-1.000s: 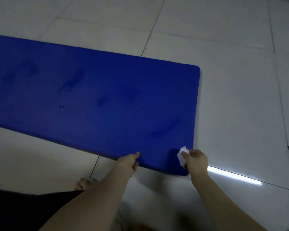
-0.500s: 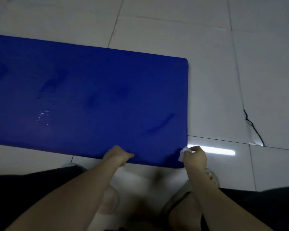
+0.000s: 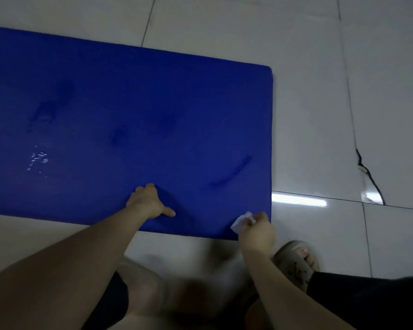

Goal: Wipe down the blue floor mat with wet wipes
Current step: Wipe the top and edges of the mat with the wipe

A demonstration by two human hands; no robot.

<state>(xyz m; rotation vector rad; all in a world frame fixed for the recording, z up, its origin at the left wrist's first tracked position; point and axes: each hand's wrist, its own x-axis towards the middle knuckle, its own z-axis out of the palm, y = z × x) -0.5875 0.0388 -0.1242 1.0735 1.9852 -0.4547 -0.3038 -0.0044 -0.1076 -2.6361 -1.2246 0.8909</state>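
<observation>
- Blue floor mat (image 3: 129,110), flat on the floor (image 3: 320,103): left hand (image 3: 148,202) has shifted from its near edge onto its top; thumb out, fingertips hidden.
- Right hand (image 3: 256,231) remains at the near right corner, fingers pinching the wet wipe (image 3: 240,222).
- Judgement: mat braced, corner wiping in progress.

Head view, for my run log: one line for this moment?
left hand rests on blue mat | right hand pinches wet wipe at its near-right corner
</observation>
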